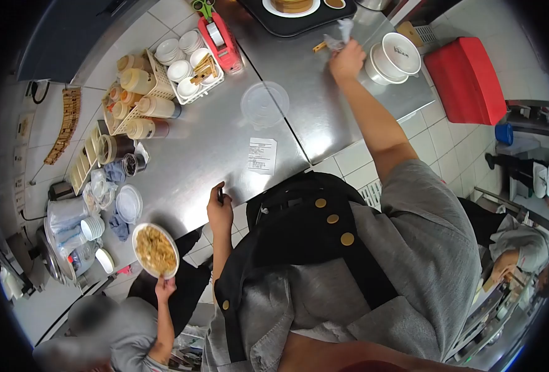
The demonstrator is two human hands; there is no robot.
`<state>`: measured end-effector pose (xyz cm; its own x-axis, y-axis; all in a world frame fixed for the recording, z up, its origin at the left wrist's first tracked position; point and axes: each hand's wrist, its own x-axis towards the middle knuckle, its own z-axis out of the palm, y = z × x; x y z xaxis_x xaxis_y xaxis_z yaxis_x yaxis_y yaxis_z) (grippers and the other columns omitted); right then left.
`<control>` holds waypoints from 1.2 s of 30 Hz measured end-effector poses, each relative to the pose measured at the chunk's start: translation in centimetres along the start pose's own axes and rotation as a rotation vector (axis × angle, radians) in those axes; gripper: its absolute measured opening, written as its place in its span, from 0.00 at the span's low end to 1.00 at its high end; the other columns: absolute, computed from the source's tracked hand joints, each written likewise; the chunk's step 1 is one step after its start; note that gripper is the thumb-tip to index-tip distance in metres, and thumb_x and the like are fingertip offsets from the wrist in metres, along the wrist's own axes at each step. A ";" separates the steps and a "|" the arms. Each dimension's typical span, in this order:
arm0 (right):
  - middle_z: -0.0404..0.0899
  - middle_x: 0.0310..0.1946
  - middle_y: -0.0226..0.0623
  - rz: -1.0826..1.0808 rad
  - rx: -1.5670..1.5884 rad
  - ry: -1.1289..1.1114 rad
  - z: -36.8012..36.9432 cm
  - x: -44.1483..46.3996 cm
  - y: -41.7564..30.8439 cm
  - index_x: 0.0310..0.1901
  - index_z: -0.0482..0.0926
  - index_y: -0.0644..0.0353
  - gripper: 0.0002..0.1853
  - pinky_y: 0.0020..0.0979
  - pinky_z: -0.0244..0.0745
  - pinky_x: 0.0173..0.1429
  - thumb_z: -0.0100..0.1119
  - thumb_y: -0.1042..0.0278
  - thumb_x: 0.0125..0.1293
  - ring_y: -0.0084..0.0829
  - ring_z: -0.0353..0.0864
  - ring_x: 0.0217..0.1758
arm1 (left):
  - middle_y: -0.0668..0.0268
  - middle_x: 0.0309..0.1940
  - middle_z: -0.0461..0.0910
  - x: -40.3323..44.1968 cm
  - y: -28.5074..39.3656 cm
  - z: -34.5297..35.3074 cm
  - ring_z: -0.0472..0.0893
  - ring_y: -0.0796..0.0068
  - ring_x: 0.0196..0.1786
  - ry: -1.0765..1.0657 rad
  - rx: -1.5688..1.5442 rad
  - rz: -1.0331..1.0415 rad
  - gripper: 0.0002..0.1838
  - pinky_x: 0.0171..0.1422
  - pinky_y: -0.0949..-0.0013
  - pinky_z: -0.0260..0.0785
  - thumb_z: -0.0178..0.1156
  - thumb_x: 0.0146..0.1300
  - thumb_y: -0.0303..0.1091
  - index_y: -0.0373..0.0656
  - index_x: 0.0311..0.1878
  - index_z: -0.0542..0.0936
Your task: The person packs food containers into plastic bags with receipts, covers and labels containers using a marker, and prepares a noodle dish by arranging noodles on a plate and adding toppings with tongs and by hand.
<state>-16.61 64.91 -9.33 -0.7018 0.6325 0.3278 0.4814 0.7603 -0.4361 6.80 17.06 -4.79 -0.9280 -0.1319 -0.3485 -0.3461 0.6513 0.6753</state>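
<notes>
My left hand [220,214] is closed around a small dark, pen-like object [220,194] at the near edge of the steel table. My right hand [348,61] reaches to the far right of the table and grips a crumpled whitish wrap [343,33]; whether it is plastic or paper I cannot tell. A wooden clothespin [320,46] is just left of those fingers. To the right of my right hand stand lidded white tubs [401,53], the top lid bearing handwriting. A printed receipt [262,155] and a clear round lid [264,103] lie between my hands.
A black tray [268,23] with a plate sits at the far edge. Left are a red tape dispenser [225,46], a basket of sauce cups [218,79] and sauce bottles [141,82]. At lower left a co-worker's hand [165,287] holds a bowl of food [156,250]. A red bin [465,80] stands right.
</notes>
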 end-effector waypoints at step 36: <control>0.78 0.57 0.36 -1.119 0.297 -0.523 1.4 -21.2 -26.7 0.57 0.79 0.52 0.19 0.44 0.71 0.64 0.66 0.66 0.64 0.43 0.75 0.63 | 0.54 0.38 0.83 2.3 -11.1 -17.5 0.83 0.53 0.46 0.923 -0.199 -0.031 0.11 0.51 0.56 0.75 0.58 0.64 0.27 0.42 0.46 0.86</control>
<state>-15.34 30.98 -5.80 -0.8029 -0.5163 0.2980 -0.5941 0.7341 -0.3288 6.05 -3.56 -1.69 -0.6310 -0.7421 0.2262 -0.3107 0.5089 0.8028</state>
